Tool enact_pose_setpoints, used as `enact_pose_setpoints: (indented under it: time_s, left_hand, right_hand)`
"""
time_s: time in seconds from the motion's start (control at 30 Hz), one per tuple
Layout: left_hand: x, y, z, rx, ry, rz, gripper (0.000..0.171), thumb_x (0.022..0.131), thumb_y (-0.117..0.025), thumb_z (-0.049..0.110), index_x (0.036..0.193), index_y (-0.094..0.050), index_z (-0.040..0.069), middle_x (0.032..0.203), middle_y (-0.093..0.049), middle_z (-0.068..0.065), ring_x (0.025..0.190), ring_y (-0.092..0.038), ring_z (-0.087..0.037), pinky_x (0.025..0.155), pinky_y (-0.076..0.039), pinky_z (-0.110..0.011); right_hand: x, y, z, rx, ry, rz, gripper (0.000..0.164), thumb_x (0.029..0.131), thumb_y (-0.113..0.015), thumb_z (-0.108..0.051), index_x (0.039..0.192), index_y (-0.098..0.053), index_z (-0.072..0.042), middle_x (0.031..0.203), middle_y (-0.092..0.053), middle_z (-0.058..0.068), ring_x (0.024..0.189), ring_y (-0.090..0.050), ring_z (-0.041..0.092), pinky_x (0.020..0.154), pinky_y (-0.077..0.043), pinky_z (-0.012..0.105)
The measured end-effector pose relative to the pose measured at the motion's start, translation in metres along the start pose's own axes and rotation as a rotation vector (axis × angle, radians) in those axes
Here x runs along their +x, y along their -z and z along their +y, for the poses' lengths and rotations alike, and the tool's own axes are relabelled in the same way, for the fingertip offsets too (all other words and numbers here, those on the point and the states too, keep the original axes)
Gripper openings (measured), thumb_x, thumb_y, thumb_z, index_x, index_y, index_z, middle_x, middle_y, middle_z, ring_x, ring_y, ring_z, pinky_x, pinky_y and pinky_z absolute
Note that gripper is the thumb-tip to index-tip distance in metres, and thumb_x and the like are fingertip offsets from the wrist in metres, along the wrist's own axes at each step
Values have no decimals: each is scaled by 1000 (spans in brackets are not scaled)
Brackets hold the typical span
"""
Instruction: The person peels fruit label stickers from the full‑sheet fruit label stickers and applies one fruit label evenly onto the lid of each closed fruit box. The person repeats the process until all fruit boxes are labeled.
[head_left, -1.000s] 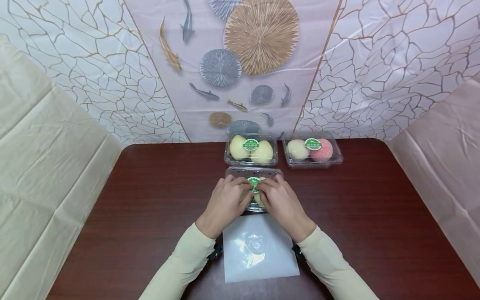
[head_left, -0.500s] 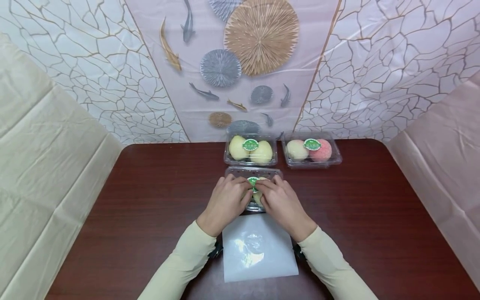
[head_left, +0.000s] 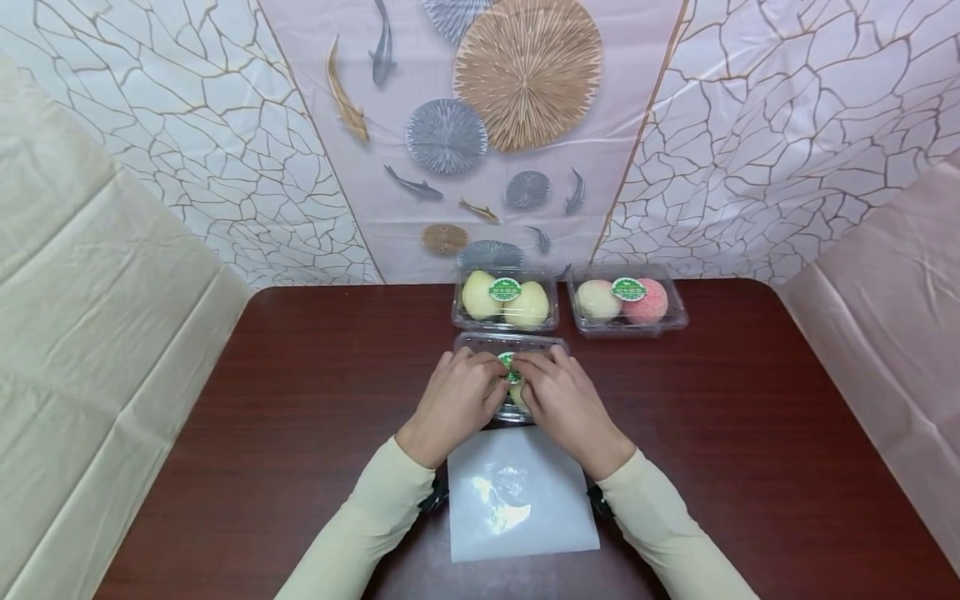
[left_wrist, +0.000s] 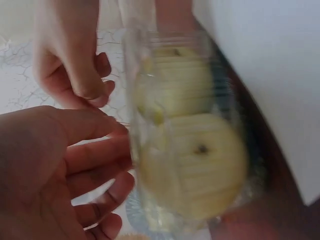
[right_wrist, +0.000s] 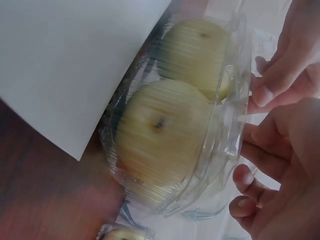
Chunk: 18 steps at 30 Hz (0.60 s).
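A clear plastic clamshell box (head_left: 510,342) stands mid-table, with pale yellow-green fruits like pears (left_wrist: 200,165) inside. On its lid lies a round green-and-white label (head_left: 508,367), partly covered by fingers. My left hand (head_left: 453,402) touches the lid at the label's left side, its fingers loosely bent. From the right, my right hand (head_left: 573,407) does the same, and the fingertips of both hands nearly meet over the label. In the right wrist view, the right hand's fingers (right_wrist: 265,150) touch the lid with gaps between them. The pressing fingertips are partly hidden in the head view.
Behind stands a labelled box of yellow-green fruits (head_left: 505,321). To its right is another labelled box (head_left: 628,327) holding one pale and one pink fruit in foam netting. A white sheet (head_left: 525,521) with a glossy patch lies in front, between the forearms, on the dark wood table (head_left: 337,367).
Both hands stay at the label with barely any visible motion. The whole head view shifts slightly to one side.
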<state>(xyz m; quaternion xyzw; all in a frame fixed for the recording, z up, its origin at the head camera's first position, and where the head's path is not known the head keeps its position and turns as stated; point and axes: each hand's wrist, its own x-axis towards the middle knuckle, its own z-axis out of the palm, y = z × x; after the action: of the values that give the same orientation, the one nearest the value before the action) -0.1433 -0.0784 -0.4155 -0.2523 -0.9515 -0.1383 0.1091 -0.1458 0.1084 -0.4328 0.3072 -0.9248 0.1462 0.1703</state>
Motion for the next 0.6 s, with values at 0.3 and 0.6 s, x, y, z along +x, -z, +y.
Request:
enact_pose_setpoints:
  time_s: [0.3, 0.6]
  left_hand:
    - [4, -3, 1, 79, -25, 27, 18, 103, -69, 22, 115, -81, 15, 120, -76, 2, 97, -61, -23, 81, -43, -41]
    - [-1, -3, 1, 75, -10, 40, 22, 105, -67, 21, 121, -80, 15, 129, -74, 3, 100, -60, -22, 82, -37, -43]
  right_hand:
    - [-4, -2, -1, -1, 5, 11, 25, 91, -74, -3, 115, -80, -5, 121, -77, 6, 86, -52, 24, 68, -44, 36]
    - [-11, 5, -5, -4, -15, 4, 24, 93, -74, -4, 116, -80, -5, 123, -76, 6, 87, -51, 24, 68, -41, 33]
